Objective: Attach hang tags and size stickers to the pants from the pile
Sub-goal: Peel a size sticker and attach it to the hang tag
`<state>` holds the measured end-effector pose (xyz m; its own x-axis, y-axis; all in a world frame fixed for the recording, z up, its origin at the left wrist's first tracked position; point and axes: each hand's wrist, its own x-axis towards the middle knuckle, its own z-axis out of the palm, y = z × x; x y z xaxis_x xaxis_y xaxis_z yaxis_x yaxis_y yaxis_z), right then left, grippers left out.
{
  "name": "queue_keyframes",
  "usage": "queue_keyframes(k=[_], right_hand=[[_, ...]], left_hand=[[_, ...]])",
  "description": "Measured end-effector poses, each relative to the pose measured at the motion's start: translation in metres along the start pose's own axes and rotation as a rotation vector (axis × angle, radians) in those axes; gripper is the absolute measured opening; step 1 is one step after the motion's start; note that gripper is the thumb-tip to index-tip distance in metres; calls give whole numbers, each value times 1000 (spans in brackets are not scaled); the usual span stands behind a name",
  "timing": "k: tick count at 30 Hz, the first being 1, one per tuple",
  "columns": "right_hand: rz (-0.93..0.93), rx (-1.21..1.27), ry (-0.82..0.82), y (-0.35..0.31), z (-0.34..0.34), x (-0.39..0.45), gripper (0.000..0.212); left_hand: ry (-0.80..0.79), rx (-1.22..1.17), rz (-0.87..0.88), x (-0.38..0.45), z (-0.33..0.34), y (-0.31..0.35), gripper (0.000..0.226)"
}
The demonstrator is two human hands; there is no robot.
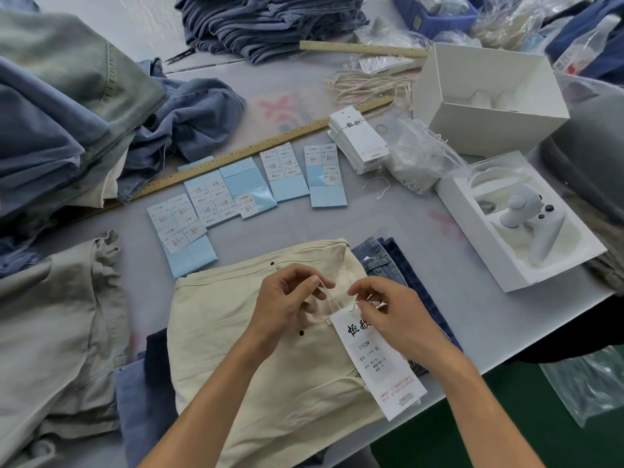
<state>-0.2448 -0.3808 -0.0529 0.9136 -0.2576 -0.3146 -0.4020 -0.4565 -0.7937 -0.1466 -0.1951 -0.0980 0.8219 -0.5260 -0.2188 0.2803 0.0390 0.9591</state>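
Both hands pinch the string (pixel 329 295): left hand (pixel 287 298) up-left, right hand (pixel 385 309) at the hang tag (pixel 378 363), whose length trails toward the person over cream pants (pixel 236 332).

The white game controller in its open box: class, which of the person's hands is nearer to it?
Right. The right hand pinches string at the white hang tag, below-left of the white game controller. The left hand lies farther left over the cream pants.

My grey table (pixel 405 224) carries cream pants (pixel 256 366) at six o'clock, sticker sheets (pixel 243 187) at centre, a wooden ruler (pixel 236 155) beyond, jeans piles (pixel 270 25) at twelve, white boxes (pixel 489 96) at two.
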Motion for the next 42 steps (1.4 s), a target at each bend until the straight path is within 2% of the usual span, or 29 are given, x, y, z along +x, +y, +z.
queue_keyframes(k=[5, 7, 10, 13, 16, 20, 25, 31, 35, 38, 42], right_hand=[[-88, 57, 44, -8, 0, 1, 27], [-119, 82, 65, -13, 3, 2, 22], [-112, 126, 16, -18, 5, 3, 20], [-98, 153, -38, -19, 4, 2, 24], [-90, 169, -32, -17, 3, 2, 24], [-81, 148, 71, -12, 5, 6, 17], [-102, 72, 119, -4, 2, 11, 9], [-19, 231, 139, -3, -4, 10, 14], [-4, 486, 110, -12, -3, 8, 18], [-21, 364, 141, -13, 1, 7, 27], [-34, 322, 128, -14, 8, 4, 29]], left_hand=[[-57, 167, 58, 1, 13, -1, 8], [-63, 202, 53, -1, 22, -5, 15], [-58, 206, 18, -3, 34, -11, 15], [-47, 274, 59, -4, 39, -14, 9], [-33, 239, 66, -5, 41, -16, 10], [-24, 205, 50, -3, 40, -20, 16], [-41, 160, 34, -2, 37, -22, 13], [8, 121, 0, -5, 35, -21, 13], [69, 125, 20, -9, 38, -11, 15], [123, 181, 67, -9, 36, -2, 14], [141, 85, 63, -10, 32, 7, 14]])
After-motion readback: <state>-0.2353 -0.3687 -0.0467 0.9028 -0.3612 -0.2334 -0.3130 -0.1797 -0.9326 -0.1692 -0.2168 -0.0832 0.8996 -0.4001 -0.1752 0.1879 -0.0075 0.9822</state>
